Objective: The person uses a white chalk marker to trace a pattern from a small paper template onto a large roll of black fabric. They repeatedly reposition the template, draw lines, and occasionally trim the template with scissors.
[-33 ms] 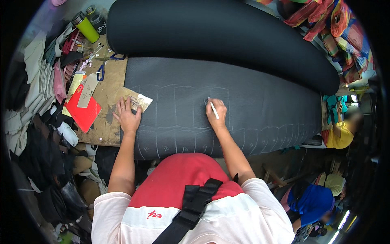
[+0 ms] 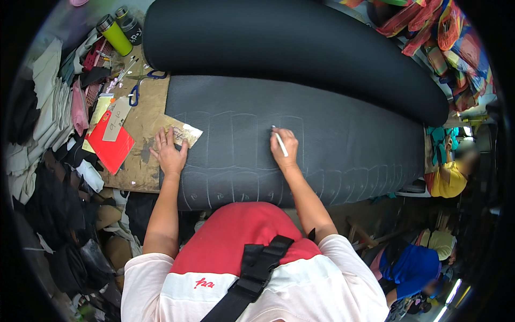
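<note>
A sheet of dark grey material [image 2: 348, 134] lies spread in front of me, with rows of pale outlines drawn on it and small marks along its near edge. My right hand [image 2: 284, 147] is closed around a white marking pen [image 2: 282, 145], its tip at the sheet near the middle of the outlines. At the sheet's left edge my left hand [image 2: 171, 154] lies flat, fingers spread, on a tan card pattern piece [image 2: 190, 135] with handwriting on it. The fingers cover part of that card.
Behind the sheet lies a thick black roll [image 2: 289, 40]. Blue-handled scissors [image 2: 135, 91], a red card [image 2: 110, 147] and a green flask [image 2: 115, 35] sit on the wooden tabletop [image 2: 147, 180]. Folded cloth [image 2: 51, 107] is piled at left. Two people work at right, one in yellow [image 2: 448, 180], one in blue [image 2: 410, 263].
My right hand and the pen have shifted slightly to the left. My left hand stays on the card.
</note>
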`<state>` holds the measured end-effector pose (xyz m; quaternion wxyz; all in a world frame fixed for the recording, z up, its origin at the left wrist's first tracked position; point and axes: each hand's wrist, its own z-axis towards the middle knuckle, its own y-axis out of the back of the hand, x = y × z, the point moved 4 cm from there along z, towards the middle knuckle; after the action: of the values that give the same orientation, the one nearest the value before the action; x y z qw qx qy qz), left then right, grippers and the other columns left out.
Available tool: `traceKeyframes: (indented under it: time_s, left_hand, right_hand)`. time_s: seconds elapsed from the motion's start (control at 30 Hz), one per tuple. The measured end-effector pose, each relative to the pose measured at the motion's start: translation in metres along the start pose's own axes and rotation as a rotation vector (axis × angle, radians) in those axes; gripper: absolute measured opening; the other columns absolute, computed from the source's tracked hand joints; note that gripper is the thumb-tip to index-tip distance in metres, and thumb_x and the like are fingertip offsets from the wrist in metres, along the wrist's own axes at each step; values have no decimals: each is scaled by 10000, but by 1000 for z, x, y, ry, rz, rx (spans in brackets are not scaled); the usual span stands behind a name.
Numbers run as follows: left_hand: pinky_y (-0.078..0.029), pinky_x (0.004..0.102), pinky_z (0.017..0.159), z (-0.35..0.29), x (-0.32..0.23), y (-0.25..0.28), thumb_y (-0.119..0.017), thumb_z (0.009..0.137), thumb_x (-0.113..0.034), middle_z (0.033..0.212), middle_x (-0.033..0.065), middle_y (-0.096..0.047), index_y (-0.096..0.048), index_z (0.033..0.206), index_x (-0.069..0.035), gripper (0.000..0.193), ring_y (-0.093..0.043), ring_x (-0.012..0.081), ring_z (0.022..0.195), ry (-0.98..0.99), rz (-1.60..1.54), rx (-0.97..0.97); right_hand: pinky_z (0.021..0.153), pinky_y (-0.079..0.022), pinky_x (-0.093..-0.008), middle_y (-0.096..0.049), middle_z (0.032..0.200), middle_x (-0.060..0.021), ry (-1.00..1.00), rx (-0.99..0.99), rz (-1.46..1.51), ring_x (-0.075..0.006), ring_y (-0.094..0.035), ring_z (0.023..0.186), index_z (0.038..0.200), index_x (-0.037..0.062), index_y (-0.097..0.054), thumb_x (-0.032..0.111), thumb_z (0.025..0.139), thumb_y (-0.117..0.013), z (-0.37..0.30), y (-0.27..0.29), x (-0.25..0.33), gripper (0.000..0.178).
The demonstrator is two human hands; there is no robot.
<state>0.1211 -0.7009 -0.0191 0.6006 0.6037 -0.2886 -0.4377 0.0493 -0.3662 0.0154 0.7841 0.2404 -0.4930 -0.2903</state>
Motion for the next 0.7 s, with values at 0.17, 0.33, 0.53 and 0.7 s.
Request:
traceKeyframes:
  time_s: [0.17, 0.33, 0.53, 0.7]
  left_hand:
    - [-136, 640, 1047, 1, -1, 0, -568, 798, -482, 1456, 102, -332, -462, 1328, -174, 622, -261, 281, 1360, -2, -42, -11]
    - [-117, 644, 1049, 1, -3, 6, -586, 773, -564, 1456, 108, -323, -469, 1318, -167, 684, -230, 276, 1372, 20, -55, 22]
    - [-102, 645, 1055, 0, -3, 6, -605, 747, -583, 1456, 110, -317, -454, 1327, -157, 735, -214, 273, 1378, 27, -64, 20]
    - [-132, 644, 1049, 0, 4, -3, -600, 774, -459, 1464, 129, -297, -454, 1342, -242, 625, -215, 331, 1371, 0, -76, -44]
  right_hand:
    - [732, -517, -385, -647, 825, -163, 214, 176, 153, -314, -625, 816, 848, 16, -654, -9, 705, -638, -7, -41, 36, 146]
    - [702, -517, -391, -636, 790, -165, 218, 121, 105, -327, -617, 789, 806, -9, -637, -12, 705, -632, -19, -31, 36, 101]
    - [698, -523, -378, -650, 797, -156, 217, 57, 155, -320, -630, 789, 823, 2, -650, 2, 746, -625, 10, -59, 59, 81]
    - [727, -519, -382, -640, 813, -147, 328, 233, 177, -301, -618, 830, 836, 6, -639, 21, 715, -638, 0, -85, 81, 122]
